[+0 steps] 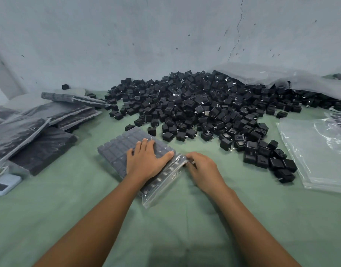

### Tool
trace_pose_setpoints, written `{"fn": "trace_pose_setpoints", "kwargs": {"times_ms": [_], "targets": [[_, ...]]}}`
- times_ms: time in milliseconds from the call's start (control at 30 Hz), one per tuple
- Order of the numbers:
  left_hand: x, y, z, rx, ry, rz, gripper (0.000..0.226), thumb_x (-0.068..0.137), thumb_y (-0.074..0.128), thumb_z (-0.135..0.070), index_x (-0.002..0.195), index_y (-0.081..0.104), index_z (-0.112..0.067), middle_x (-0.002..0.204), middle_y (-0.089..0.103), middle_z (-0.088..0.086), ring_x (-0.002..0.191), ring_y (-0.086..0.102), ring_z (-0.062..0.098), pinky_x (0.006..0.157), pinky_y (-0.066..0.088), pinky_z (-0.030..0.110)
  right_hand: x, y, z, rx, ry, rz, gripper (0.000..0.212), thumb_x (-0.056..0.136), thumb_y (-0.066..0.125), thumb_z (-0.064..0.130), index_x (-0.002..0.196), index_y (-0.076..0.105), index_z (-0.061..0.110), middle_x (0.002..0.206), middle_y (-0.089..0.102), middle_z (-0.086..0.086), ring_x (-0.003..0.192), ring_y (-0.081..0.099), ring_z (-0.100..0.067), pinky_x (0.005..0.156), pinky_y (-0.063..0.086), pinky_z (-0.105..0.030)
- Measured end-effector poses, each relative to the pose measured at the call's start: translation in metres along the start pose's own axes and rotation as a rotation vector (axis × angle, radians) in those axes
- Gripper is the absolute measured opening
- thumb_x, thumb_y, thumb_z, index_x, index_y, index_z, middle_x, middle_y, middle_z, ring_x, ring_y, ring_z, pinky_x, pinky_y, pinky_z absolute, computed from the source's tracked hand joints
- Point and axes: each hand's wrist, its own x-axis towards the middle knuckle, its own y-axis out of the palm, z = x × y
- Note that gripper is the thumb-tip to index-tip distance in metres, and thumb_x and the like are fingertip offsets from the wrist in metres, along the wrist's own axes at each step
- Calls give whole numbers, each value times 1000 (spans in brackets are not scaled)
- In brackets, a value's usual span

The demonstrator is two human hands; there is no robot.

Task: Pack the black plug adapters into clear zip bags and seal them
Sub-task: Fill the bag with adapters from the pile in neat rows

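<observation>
The left hand [146, 159] lies flat, fingers straight, on the filled bag [117, 149], likely steadying it while the right hand [204, 170] pinches its zip edge to seal. Loose adapters [204, 105] heap just beyond the bag.

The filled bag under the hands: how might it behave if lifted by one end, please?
The filled bag probably feels heavy, being packed with rows of adapters. It would likely sag, since thin film alone joins them. Its glossy film looks slippery.
</observation>
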Motion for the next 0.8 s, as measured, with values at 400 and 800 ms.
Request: {"fn": "trace_pose_setpoints", "kwargs": {"times_ms": [400, 800], "targets": [[0, 2, 0, 22, -7, 10, 102, 76, 20, -93, 153, 29, -27, 166, 19, 4, 153, 15, 22, 121, 14, 51, 11, 12, 1, -172, 39, -59, 12, 94, 57, 33, 94, 48, 24, 93, 59, 5, 80, 55, -24, 67, 44, -37], [0, -1, -3, -93, -28, -40, 87, 78, 31, -90, 138, 50, -30, 149, 48, 1, 142, 38, 20, 117, 26, 52, 15, 16, -4, -121, 96, -92, 20, 88, 65, 32, 83, 45, 30, 82, 57, 12, 73, 55, -17, 62, 39, -33]]}}
